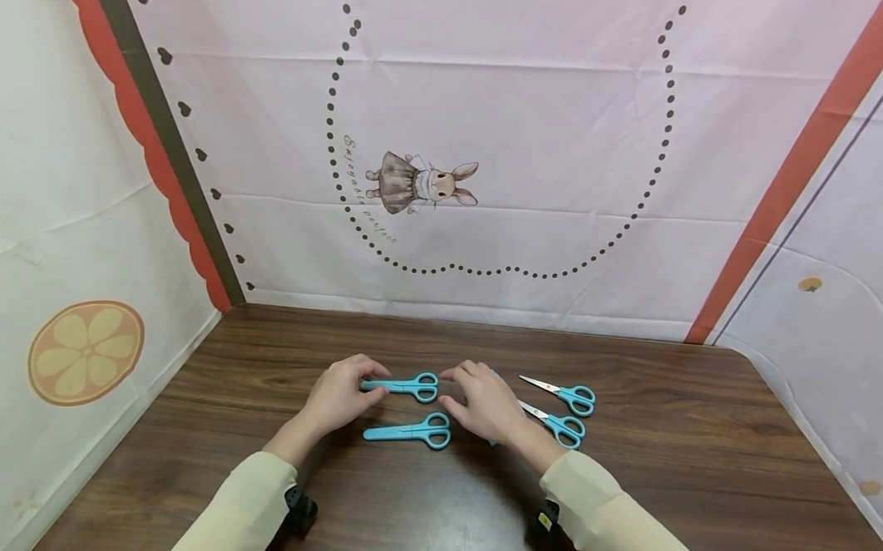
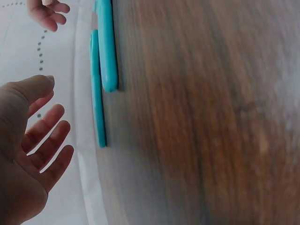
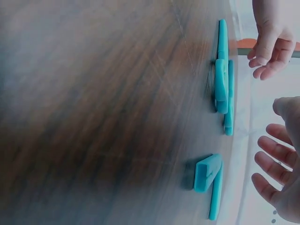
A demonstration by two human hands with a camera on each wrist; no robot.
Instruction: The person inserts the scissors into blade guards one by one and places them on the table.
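Two pairs of blue scissors with covered blades lie one behind the other mid-table: a far pair (image 1: 407, 386) and a near pair (image 1: 402, 432). My left hand (image 1: 341, 393) hovers at the covered tip of the far pair, thumb and fingers spread. Beyond the handles is my right hand (image 1: 485, 404), fingers loosely bent and apart. Both wrist views show the hands holding nothing. To the right lie two scissors with bare blades, a far one (image 1: 566, 393) and a near one (image 1: 555, 422). Two loose blue blade covers (image 3: 202, 176) rest under my right hand, mostly hidden in the head view.
The brown wooden table (image 1: 429, 508) ends at a white printed cloth (image 1: 538, 147) hanging behind it. More cloth hangs along the left and right sides. Small black devices sit at both wrists.
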